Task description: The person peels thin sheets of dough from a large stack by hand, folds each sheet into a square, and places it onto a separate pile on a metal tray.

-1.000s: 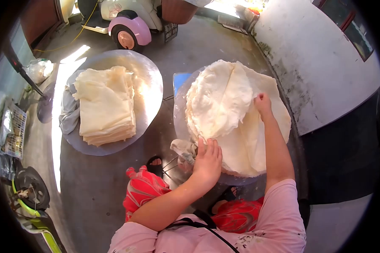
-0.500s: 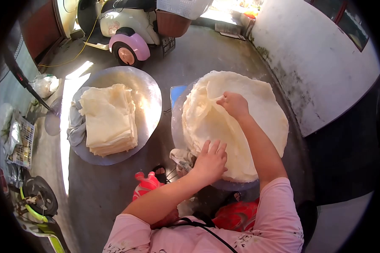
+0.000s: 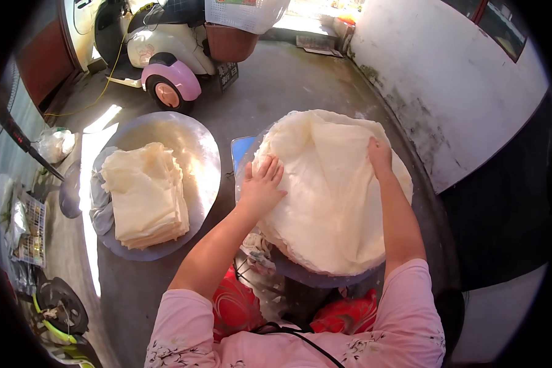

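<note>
A broad round pile of thin, cream-coloured dough sheets (image 3: pixel 306 227) lies on a round metal tray (image 3: pixel 300 278) in front of me. My left hand (image 3: pixel 262 187) rests on the pile's left edge, its fingers spread and holding nothing. At the upper right, my right hand (image 3: pixel 380 154) has its fingers closed on the top sheet, which runs in creases toward the left and the front. To the left, a stack of folded sheets (image 3: pixel 148 196) sits on a second metal tray (image 3: pixel 199 150), with a grey cloth (image 3: pixel 102 205) tucked beside it.
A crumpled cloth (image 3: pixel 259 253) lies at the right tray's front left, and a blue-topped flat object (image 3: pixel 242 150) shows behind its left rim. A scooter (image 3: pixel 172 55) stands at the back. A stained white wall (image 3: pixel 435 80) runs along the right; a basket (image 3: pixel 32 230) is far left.
My right hand has moved right with the sheet's edge, and the folded-over sheet now lies spread across the pile. My left hand has shifted up and left. The view has shifted slightly.
</note>
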`<state>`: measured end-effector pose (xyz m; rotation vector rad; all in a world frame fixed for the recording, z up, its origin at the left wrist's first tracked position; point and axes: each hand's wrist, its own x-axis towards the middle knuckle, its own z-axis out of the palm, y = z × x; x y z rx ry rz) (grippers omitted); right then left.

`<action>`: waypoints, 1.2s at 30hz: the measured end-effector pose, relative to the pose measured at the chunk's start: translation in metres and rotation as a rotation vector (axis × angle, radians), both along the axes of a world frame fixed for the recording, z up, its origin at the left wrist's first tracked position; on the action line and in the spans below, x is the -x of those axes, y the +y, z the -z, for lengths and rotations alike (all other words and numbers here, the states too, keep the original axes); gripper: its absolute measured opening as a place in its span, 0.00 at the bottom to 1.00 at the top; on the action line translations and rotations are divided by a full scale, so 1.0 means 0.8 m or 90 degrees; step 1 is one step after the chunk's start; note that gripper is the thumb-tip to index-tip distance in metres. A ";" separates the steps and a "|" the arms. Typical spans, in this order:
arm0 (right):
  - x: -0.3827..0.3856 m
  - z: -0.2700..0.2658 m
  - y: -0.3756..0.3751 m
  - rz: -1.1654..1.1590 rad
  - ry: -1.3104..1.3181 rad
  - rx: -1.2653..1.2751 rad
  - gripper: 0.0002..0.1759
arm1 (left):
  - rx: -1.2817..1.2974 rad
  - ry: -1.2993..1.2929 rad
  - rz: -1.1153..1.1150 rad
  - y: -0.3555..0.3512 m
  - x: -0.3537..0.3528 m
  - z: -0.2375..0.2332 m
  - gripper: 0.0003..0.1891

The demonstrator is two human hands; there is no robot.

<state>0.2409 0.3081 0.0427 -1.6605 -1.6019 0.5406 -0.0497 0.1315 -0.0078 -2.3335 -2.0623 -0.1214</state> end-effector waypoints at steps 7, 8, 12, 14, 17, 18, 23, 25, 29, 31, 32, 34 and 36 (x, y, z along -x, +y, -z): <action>-0.252 -0.047 -0.041 0.157 0.475 -0.043 0.13 | 0.042 -0.014 0.004 0.004 0.000 -0.006 0.33; -0.261 -0.071 -0.063 0.169 0.478 -0.051 0.13 | 0.039 -0.010 0.018 0.003 -0.003 -0.009 0.33; -0.257 -0.178 -0.143 0.060 0.669 -0.150 0.15 | -0.033 0.008 0.024 -0.021 -0.050 -0.042 0.34; -0.225 -0.237 -0.183 0.013 0.631 -0.204 0.14 | 0.064 -0.154 0.149 -0.043 -0.094 -0.076 0.38; -0.180 -0.297 -0.231 -0.118 0.603 -0.322 0.13 | 0.026 -0.486 0.340 -0.076 -0.166 -0.087 0.50; -0.167 -0.314 -0.246 -0.150 0.588 -0.351 0.13 | -0.008 -0.583 0.390 -0.088 -0.190 -0.096 0.55; -0.126 -0.376 -0.301 -0.270 0.557 -0.423 0.13 | 0.077 -0.879 0.239 -0.105 -0.250 -0.129 0.55; -0.130 -0.385 -0.303 -0.304 0.548 -0.440 0.13 | 0.366 -0.869 0.146 -0.102 -0.240 -0.177 0.34; -0.152 -0.399 -0.278 -0.276 0.488 -0.404 0.14 | 0.243 -1.195 0.217 -0.091 -0.219 -0.171 0.11; -0.160 -0.397 -0.251 -0.240 0.425 -0.405 0.15 | 0.117 -1.205 0.214 -0.061 -0.193 -0.194 0.11; -0.162 -0.395 -0.236 -0.199 0.459 -0.337 0.16 | 0.074 -1.201 0.171 -0.042 -0.178 -0.210 0.11; -0.167 -0.391 -0.211 -0.161 0.492 -0.273 0.17 | -0.108 -1.153 0.149 0.011 -0.148 -0.233 0.08; -0.171 -0.388 -0.188 -0.071 0.425 -0.218 0.20 | -0.186 -1.088 0.160 0.046 -0.110 -0.267 0.08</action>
